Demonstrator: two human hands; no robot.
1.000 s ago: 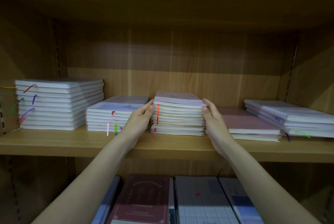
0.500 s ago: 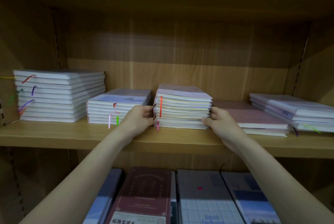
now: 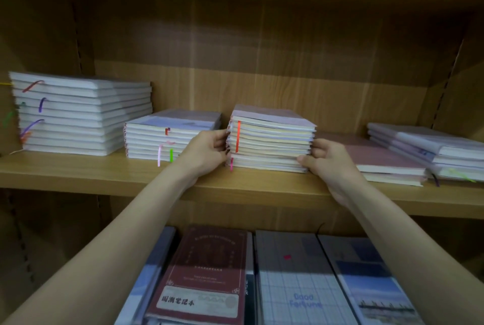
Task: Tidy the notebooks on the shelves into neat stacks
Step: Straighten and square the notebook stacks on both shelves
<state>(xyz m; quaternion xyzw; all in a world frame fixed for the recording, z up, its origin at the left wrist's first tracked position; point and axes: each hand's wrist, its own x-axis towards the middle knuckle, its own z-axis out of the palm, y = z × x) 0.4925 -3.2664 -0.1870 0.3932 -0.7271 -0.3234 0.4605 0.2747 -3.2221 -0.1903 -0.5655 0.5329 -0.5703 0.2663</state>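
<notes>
Pale-paged middle stack [image 3: 271,141] sits mid-shelf [image 3: 104,172], gripped at both sides: left hand [image 3: 207,153] & right hand [image 3: 328,159] curl round its edges; edges uneven, squaring unfinished; two left stacks [image 3: 81,115] look neat; right notebooks [image 3: 392,162] splayed, prob. next.

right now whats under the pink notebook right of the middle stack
Under the pink notebook lies at least one more notebook, pale page edges showing, on the shelf. Its cover is hidden.
</notes>
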